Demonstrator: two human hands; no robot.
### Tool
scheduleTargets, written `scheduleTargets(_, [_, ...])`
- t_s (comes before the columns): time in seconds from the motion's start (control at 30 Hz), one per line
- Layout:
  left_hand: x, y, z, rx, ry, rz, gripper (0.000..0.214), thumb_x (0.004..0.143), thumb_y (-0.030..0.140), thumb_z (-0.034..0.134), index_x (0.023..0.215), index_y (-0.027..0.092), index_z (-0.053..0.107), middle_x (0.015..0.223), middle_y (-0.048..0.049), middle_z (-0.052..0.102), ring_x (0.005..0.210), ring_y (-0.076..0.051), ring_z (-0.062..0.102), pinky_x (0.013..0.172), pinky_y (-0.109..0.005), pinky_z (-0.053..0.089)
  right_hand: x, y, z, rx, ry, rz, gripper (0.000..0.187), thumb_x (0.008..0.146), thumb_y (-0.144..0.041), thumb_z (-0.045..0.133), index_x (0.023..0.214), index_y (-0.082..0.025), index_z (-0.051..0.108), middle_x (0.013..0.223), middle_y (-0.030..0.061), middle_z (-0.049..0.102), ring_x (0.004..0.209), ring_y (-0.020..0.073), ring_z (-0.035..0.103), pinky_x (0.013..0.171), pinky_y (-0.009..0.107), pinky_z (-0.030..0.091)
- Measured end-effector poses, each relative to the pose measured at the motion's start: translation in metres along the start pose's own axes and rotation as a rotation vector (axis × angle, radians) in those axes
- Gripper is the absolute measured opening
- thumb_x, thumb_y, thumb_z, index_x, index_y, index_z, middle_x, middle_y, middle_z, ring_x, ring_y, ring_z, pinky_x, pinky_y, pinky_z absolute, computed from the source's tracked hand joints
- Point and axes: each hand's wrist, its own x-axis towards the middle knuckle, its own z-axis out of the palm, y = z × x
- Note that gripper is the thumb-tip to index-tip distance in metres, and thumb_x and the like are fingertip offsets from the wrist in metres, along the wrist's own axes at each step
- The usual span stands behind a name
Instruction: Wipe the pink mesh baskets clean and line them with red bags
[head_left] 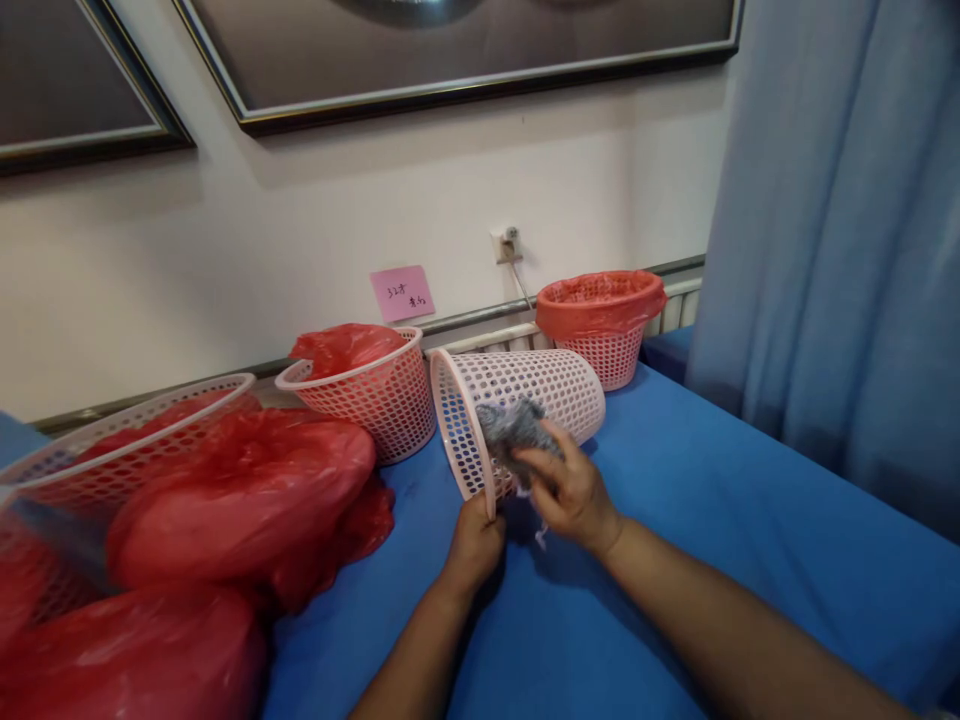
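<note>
A pink perforated basket (540, 390) lies on its side on the blue surface (712, 520), its mouth facing left. My left hand (472, 545) is closed on the basket's lower rim. My right hand (571, 490) is closed on a grey cloth (510, 430) and presses it against the basket's outer wall, with a few loose threads hanging below the hand.
An upright pink basket (375, 395) holding a red bag stands behind on the left. A red-lined basket (604, 320) stands by the wall. A large basket (112, 440) and bulging red bags (240, 500) fill the left side. A blue curtain (840, 250) hangs at right.
</note>
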Motion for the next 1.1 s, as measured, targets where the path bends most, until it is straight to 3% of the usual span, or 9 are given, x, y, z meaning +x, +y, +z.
scheduleTargets(0.13, [0.005, -0.005, -0.002, 0.07, -0.041, 0.077, 0.061, 0.063, 0.006, 0.049, 0.115, 0.019, 0.078, 0.124, -0.0047, 0.077, 0.127, -0.027, 0.065, 0.121, -0.051, 0.04, 0.018, 0.073, -0.017, -0.165, 0.241, 0.547, 0.044, 0.084, -0.021, 0.054, 0.124, -0.019, 0.071, 0.14, 0.017, 0.054, 0.131, 0.0328, 0.058, 0.112, 0.054, 0.048])
scheduleTargets(0.2, [0.005, -0.006, -0.001, 0.123, -0.068, 0.103, 0.069, 0.061, 0.003, 0.046, 0.121, 0.019, 0.076, 0.13, -0.0043, 0.074, 0.131, -0.027, 0.062, 0.122, -0.05, 0.038, 0.024, 0.091, -0.023, -0.19, 0.302, 0.728, 0.047, 0.081, -0.024, 0.054, 0.123, -0.017, 0.072, 0.13, 0.0166, 0.059, 0.124, 0.033, 0.062, 0.113, 0.057, 0.046])
scheduleTargets(0.3, [0.003, -0.005, 0.002, 0.188, -0.112, 0.115, 0.069, 0.066, 0.002, 0.046, 0.127, 0.021, 0.073, 0.133, -0.0049, 0.073, 0.131, -0.026, 0.062, 0.121, -0.049, 0.039, 0.023, 0.073, -0.021, -0.154, 0.287, 0.603, 0.046, 0.083, -0.025, 0.055, 0.126, -0.021, 0.07, 0.134, 0.0135, 0.057, 0.129, 0.0307, 0.059, 0.116, 0.054, 0.045])
scheduleTargets(0.47, [-0.004, 0.01, 0.006, 0.165, -0.139, 0.055, 0.043, 0.077, 0.011, 0.062, 0.117, 0.02, 0.076, 0.117, -0.0079, 0.078, 0.109, -0.029, 0.071, 0.102, -0.043, 0.056, 0.006, -0.012, -0.01, 0.007, 0.009, -0.024, 0.051, 0.085, -0.014, 0.057, 0.133, -0.028, 0.064, 0.155, 0.0111, 0.041, 0.137, 0.0289, 0.055, 0.11, 0.045, 0.053])
scheduleTargets(0.57, [-0.008, 0.026, 0.006, 0.01, -0.025, 0.036, 0.03, 0.075, 0.021, 0.074, 0.105, 0.02, 0.076, 0.103, -0.0065, 0.08, 0.094, -0.027, 0.074, 0.089, -0.034, 0.06, 0.001, -0.036, -0.009, 0.083, -0.059, -0.167, 0.053, 0.082, -0.011, 0.057, 0.132, -0.029, 0.064, 0.152, 0.0107, 0.043, 0.125, 0.0261, 0.063, 0.1, 0.041, 0.059])
scheduleTargets(0.67, [-0.009, 0.039, 0.003, -0.105, 0.161, 0.011, 0.031, 0.074, 0.029, 0.077, 0.103, 0.02, 0.075, 0.098, -0.005, 0.08, 0.092, -0.025, 0.074, 0.085, -0.032, 0.06, 0.001, -0.031, -0.007, 0.103, -0.092, -0.205, 0.05, 0.082, -0.011, 0.057, 0.128, -0.027, 0.065, 0.149, 0.0109, 0.046, 0.119, 0.0246, 0.065, 0.096, 0.039, 0.061])
scheduleTargets(0.8, [-0.005, 0.042, -0.002, -0.198, 0.21, -0.078, 0.032, 0.076, 0.033, 0.077, 0.104, 0.017, 0.077, 0.106, -0.0084, 0.081, 0.106, -0.029, 0.074, 0.1, -0.041, 0.057, 0.006, 0.01, -0.007, -0.029, -0.009, -0.012, 0.045, 0.084, -0.013, 0.056, 0.125, -0.026, 0.068, 0.147, 0.0114, 0.049, 0.129, 0.0265, 0.06, 0.105, 0.042, 0.056])
scheduleTargets(1.0, [-0.001, 0.026, 0.001, -0.199, 0.115, -0.05, 0.035, 0.075, 0.024, 0.075, 0.108, 0.015, 0.079, 0.115, -0.0106, 0.08, 0.116, -0.031, 0.071, 0.114, -0.048, 0.048, 0.023, 0.089, -0.022, -0.169, 0.314, 0.732, 0.048, 0.08, -0.023, 0.053, 0.125, -0.016, 0.07, 0.132, 0.0172, 0.058, 0.126, 0.0336, 0.061, 0.113, 0.058, 0.046])
scheduleTargets(1.1, [-0.001, 0.02, 0.005, -0.125, 0.074, 0.0, 0.033, 0.075, 0.019, 0.068, 0.105, 0.017, 0.079, 0.115, -0.0083, 0.08, 0.119, -0.031, 0.069, 0.117, -0.049, 0.044, 0.023, 0.079, -0.02, -0.15, 0.279, 0.646, 0.056, 0.082, -0.022, 0.053, 0.137, -0.02, 0.062, 0.138, 0.0149, 0.057, 0.131, 0.0319, 0.058, 0.115, 0.057, 0.045])
